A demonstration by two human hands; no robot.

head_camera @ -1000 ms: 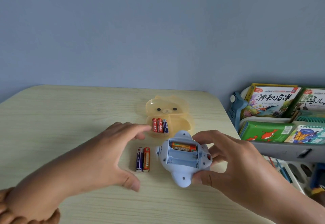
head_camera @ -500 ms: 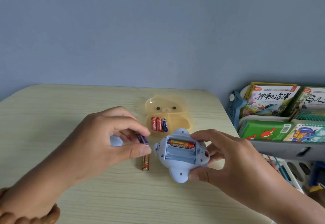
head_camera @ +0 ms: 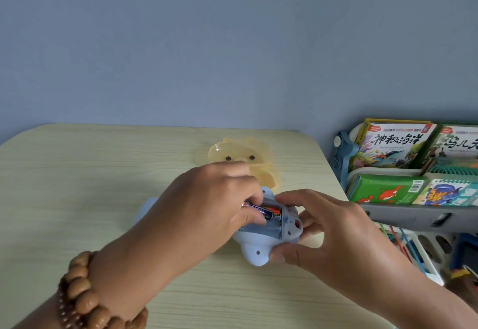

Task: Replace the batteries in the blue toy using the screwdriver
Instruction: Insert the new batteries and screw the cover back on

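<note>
My left hand [head_camera: 207, 207] was closed around a dark blue battery [head_camera: 258, 210], thumb and fingertips pinching it and holding it tilted over the open battery bay of the blue toy [head_camera: 261, 246]. One end of the battery dipped into the bay; I could not tell whether it touched the contacts. Just beyond it, deeper in the same bay, an orange battery [head_camera: 274, 209] lay seated along the far wall.

My right hand [head_camera: 326, 235] gripped the toy from its right side, thumb pressed against the near lobe of the shell and the fingers curled over the far edge. The toy sat underside up between my two hands, resting on or just above the pale wooden table [head_camera: 77, 186]; my fingers hid the contact. A red spot showed on the shell just beside my right fingers.

On my left wrist sat a bracelet of brown wooden beads [head_camera: 80, 295].

Behind my left hand, farther from me, lay a translucent yellow bear-shaped case [head_camera: 240, 151], its lid open and flat on the table; my knuckles covered most of the lower half. A pale blue piece [head_camera: 147, 208] peeked out from under the left side of my left hand.

Well off to the right of my right hand, past the table's edge, stood a rack of picture books [head_camera: 403, 163].
</note>
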